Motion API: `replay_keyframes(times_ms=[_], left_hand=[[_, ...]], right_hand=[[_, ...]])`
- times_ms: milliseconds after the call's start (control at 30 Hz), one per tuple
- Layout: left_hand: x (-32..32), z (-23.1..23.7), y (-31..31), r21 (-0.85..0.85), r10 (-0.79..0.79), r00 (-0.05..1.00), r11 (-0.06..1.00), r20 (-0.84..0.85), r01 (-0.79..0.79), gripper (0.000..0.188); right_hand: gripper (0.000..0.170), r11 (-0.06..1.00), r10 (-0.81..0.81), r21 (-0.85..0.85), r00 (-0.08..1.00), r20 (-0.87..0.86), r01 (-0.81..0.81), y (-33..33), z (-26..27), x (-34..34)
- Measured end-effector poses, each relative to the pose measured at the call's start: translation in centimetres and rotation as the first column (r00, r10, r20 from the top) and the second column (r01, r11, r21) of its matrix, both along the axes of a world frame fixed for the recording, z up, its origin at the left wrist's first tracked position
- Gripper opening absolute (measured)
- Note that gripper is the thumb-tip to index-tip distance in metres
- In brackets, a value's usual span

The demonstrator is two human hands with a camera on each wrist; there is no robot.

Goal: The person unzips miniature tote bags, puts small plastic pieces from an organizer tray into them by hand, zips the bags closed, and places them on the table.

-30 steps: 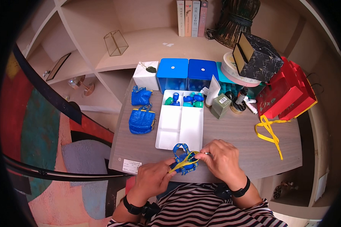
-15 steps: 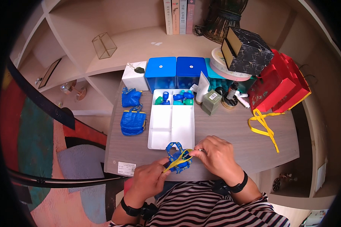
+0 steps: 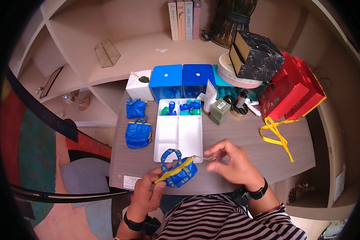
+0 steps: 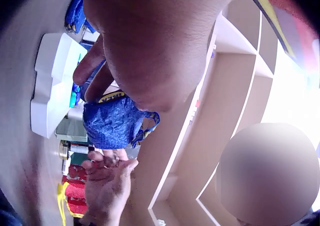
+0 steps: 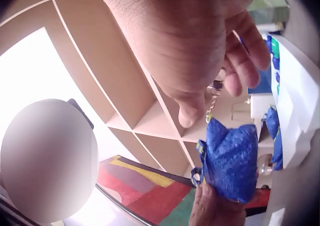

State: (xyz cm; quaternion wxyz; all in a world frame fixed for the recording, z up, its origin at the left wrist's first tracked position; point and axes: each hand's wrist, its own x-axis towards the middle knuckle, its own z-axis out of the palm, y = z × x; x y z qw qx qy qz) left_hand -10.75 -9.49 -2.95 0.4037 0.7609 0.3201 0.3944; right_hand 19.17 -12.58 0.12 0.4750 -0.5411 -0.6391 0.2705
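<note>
My left hand (image 3: 147, 191) pinches one end of a small blue bag (image 3: 182, 174) with a yellow zipper band, thumb on the near side. Its yellow edges lie together along the top, and a patterned handle loop (image 3: 171, 155) stands up from it. From the far end a short metal chain (image 5: 212, 106) reaches toward my right hand (image 3: 234, 162). That hand is held palm inward, thumb apart from loosely bent fingers, the chain's end at the fingers. In the left wrist view the bag (image 4: 111, 125) hangs below the left fingers.
A white divided tray (image 3: 168, 133) holds several blue and green capsule-like pieces (image 3: 191, 106) at its back. Two more blue bags (image 3: 138, 135) lie left of it. Behind stand blue boxes (image 3: 166, 82); a green box (image 3: 220, 112), a red bag (image 3: 286, 94) and yellow ribbon (image 3: 277, 134) are to the right.
The bag's mouth, earlier gaping, now has its yellow edges together. The right hand has moved off the bag to the right and its fingers have loosened. The left hand shifted slightly left with the bag.
</note>
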Motion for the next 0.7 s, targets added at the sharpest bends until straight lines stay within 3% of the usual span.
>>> replay_keyframes(times_ms=[33, 67, 100, 133, 200, 233, 267, 300, 367, 400, 467, 533, 600, 700], left_hand=[[0.3, -0.1, 0.0, -0.044, -0.013, 0.993, 0.999, 0.116, 0.018, 0.017], [0.6, -0.2, -0.1, -0.033, -0.003, 0.993, 0.999, 0.115, 0.006, 0.017], [0.8, -0.2, -0.3, -0.193, -0.02, 0.983, 0.98, 0.184, 0.056, 0.019], [1.0, -0.3, -0.5, -0.345, -0.027, 0.967, 0.931, 0.255, 0.117, 0.022], [1.5, -0.5, -0.3, -0.408, 0.002, 0.943, 0.902, 0.333, 0.142, 0.023], [1.9, -0.7, -0.2, -0.467, 0.028, 0.911, 0.864, 0.411, 0.185, 0.026], [2.5, -0.8, -0.4, -0.533, 0.067, 0.889, 0.82, 0.454, 0.21, 0.044], [2.8, -0.9, -0.5, -0.532, 0.063, 0.89, 0.82, 0.451, 0.212, 0.044], [3.1, -1.1, -0.4, -0.488, 0.063, 0.965, 0.87, 0.254, 0.072, 0.056], [3.0, -1.0, 0.2, -0.486, 0.059, 0.966, 0.871, 0.252, 0.074, 0.056], [2.2, -0.4, 2.9, -0.521, 0.091, 0.974, 0.853, 0.206, 0.03, 0.058], [0.9, 0.1, 7.0, -0.464, 0.197, 0.951, 0.884, 0.239, -0.067, 0.053], [-0.4, 2.1, 11.5, -0.534, 0.313, 0.918, 0.833, 0.245, -0.141, 0.043], [-2.8, 2.7, 18.1, -0.59, 0.291, 0.917, 0.804, 0.274, -0.079, 0.038]], right_hand=[[0.04, 0.994, 0.089, -0.056, 0.993, -0.073, -0.093, 0.0, 0.2, -0.7], [0.049, 0.976, 0.175, -0.105, 0.973, -0.149, -0.192, 0.0, 0.3, -1.2], [0.062, 0.929, 0.273, -0.214, 0.949, -0.158, -0.303, -0.2, -0.1, -1.3], [0.055, 0.909, 0.296, -0.246, 0.937, -0.185, -0.336, -0.1, -0.8, -1.7], [0.049, 0.886, 0.321, -0.275, 0.922, -0.217, -0.373, -0.1, -2.9, -2.3], [0.041, 0.864, 0.269, -0.322, 0.896, -0.354, -0.387, -0.1, -3.9, -2.5], [0.033, 0.838, 0.203, -0.365, 0.853, -0.481, -0.405, -0.1, -4.5, -2.6], [0.033, 0.84, 0.2, -0.363, 0.852, -0.483, -0.403, -0.2, -4.8, -2.8], [0.018, 0.866, 0.144, -0.404, 0.922, -0.359, -0.293, -0.3, -5.0, -3.4], [0.018, 0.868, 0.142, -0.402, 0.922, -0.361, -0.291, -0.3, -4.6, -3.3], [0.013, 0.914, 0.097, -0.371, 0.976, -0.193, -0.165, -0.4, -3.5, -3.1], [0.013, 0.943, 0.047, -0.315, 0.982, -0.185, -0.105, -0.7, -4.2, -2.2], [0.013, 0.957, -0.037, -0.288, 0.976, -0.215, -0.028, -1.2, -4.8, -0.9], [0.013, 0.937, -0.102, -0.349, 0.969, -0.223, 0.018, -2.5, -5.7, 0.9]])
